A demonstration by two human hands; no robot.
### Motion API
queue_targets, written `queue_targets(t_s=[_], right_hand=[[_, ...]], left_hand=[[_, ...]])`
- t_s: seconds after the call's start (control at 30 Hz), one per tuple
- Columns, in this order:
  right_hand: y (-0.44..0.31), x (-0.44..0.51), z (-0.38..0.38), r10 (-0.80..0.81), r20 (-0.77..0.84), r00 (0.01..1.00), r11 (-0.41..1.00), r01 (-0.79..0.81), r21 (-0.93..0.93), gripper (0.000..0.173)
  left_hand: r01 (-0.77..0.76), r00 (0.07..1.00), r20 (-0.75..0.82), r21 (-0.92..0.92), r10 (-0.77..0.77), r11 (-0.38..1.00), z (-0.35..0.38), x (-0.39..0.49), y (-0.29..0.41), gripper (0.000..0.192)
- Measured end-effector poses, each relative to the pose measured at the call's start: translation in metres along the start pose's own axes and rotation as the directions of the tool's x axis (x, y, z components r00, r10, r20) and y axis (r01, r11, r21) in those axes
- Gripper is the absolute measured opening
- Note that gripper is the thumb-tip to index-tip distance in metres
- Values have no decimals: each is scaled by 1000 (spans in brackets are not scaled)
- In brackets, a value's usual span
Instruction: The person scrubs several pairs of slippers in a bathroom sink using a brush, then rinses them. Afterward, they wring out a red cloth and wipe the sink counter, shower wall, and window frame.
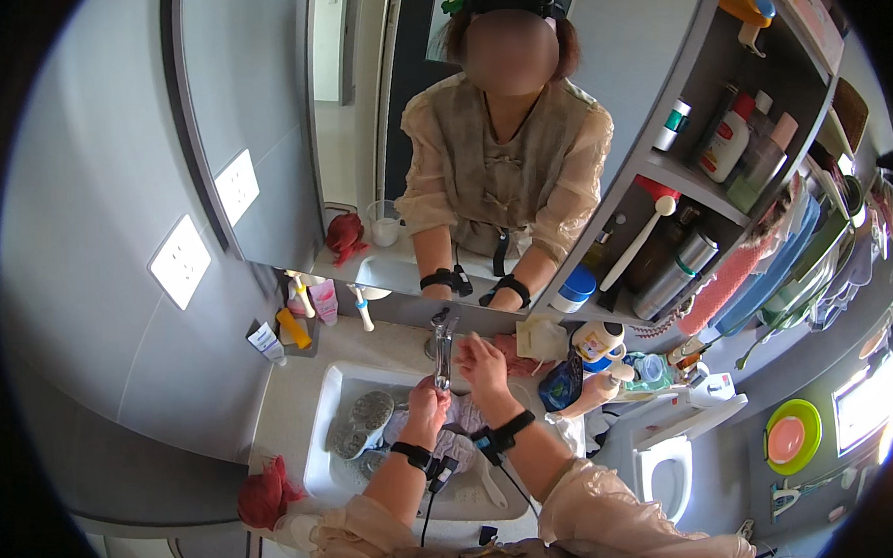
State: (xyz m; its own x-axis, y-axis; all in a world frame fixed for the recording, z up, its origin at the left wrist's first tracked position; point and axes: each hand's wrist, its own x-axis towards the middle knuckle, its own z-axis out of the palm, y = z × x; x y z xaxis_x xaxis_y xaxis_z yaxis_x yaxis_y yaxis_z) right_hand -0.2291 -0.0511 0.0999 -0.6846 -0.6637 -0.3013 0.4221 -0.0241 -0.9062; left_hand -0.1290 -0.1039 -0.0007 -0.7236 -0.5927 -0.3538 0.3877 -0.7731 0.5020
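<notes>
My left hand (429, 406) is right at the outlet of the chrome faucet (442, 356), fingers bent; whether it holds anything is hidden. Beside the faucet's right side, my right hand (483, 365) is raised with its fingers loosely bent and apart, nothing visible in them. Below both hands, the white sink (324, 409) holds a shoe with its grey patterned sole (371, 410) turned up. Wet lavender-grey fabric items (456, 447), perhaps shoe uppers, lie partly behind my wrists. A white-handled brush (492, 488) leans in the sink's near right part.
Right of the sink stand a dark blue bottle (561, 386), a pump bottle (594, 392) and a white jug-like bottle (598, 341). A red mesh bundle (266, 493) sits at the counter's left. Black cables (519, 487) hang from my wristbands. A mirror (263, 101) rises behind the faucet.
</notes>
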Motion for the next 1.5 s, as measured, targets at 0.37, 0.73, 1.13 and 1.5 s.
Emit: queue_targets(t_s=[0.37,0.73,1.13,1.5], right_hand=[[106,-2,-22,195,110,975,972,-177,-153,43],[210,35,-56,-121,377,918,275,396,-876,44],[140,0,-27,-311,307,899,654,437,-617,39],[113,-19,-30,85,239,967,996,-82,-26,27]], left_hand=[[-541,778,144,646,611,538,8,-8,-56,38],[146,982,-131,44,-139,988,-6,-52,-49,62],[-91,988,-134,-99,77,991,17,-56,-31,49],[-288,889,-281,272,362,918,-4,29,-64,23]])
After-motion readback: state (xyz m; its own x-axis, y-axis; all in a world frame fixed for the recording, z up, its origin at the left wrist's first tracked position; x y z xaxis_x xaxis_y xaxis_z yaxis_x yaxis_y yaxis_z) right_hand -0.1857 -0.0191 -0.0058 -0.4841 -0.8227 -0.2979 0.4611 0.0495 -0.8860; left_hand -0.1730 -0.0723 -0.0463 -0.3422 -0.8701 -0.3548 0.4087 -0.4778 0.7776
